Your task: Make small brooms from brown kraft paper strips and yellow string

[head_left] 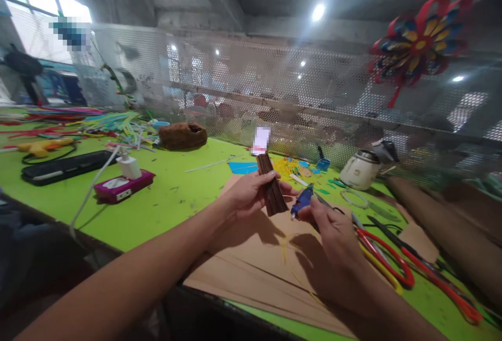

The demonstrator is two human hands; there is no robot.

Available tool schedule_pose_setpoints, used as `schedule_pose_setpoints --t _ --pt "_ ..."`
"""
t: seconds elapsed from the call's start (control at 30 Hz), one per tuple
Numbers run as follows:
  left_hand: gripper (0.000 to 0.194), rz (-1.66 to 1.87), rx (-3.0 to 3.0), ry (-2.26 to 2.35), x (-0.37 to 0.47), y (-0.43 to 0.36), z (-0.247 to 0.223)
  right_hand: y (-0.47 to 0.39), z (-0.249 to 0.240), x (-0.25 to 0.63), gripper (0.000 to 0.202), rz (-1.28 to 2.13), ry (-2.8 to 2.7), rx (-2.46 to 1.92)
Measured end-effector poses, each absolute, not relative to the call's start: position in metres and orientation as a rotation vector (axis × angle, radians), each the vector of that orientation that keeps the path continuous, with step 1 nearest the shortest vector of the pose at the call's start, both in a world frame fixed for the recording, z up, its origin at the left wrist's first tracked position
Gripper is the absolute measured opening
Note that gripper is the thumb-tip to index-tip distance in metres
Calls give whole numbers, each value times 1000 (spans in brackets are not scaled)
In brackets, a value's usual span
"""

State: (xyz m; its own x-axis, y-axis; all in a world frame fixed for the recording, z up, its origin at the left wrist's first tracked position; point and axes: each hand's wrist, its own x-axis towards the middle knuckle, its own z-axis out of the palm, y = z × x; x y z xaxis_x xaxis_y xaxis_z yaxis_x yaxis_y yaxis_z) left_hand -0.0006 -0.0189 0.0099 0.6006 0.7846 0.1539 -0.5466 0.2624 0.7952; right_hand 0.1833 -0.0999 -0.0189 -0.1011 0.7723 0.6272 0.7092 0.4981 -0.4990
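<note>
Your left hand [247, 194] grips a bundle of brown sticks [271, 186] upright; your right hand [333, 228] closes around a blue glue gun [303, 201] just beside it, above the cardboard sheet [254, 257]

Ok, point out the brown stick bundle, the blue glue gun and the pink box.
brown stick bundle [271, 186], head view, mid-length of the sticks.
blue glue gun [302, 201], head view, blue body.
pink box [121, 186], head view, top face.

bare cardboard [251, 257] ahead, scissors [386, 257] crowding right
</note>
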Motion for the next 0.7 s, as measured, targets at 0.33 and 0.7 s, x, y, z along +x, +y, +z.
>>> schedule_pose_setpoints --t 0.33,0.7 --pt "22 796 900 266 -1 -16 7 -113 -16 167 35 451 -1822 -1083" --pt "19 759 918 190 -7 -13 6 -116 -20 155 40 883 -1655 -1282"
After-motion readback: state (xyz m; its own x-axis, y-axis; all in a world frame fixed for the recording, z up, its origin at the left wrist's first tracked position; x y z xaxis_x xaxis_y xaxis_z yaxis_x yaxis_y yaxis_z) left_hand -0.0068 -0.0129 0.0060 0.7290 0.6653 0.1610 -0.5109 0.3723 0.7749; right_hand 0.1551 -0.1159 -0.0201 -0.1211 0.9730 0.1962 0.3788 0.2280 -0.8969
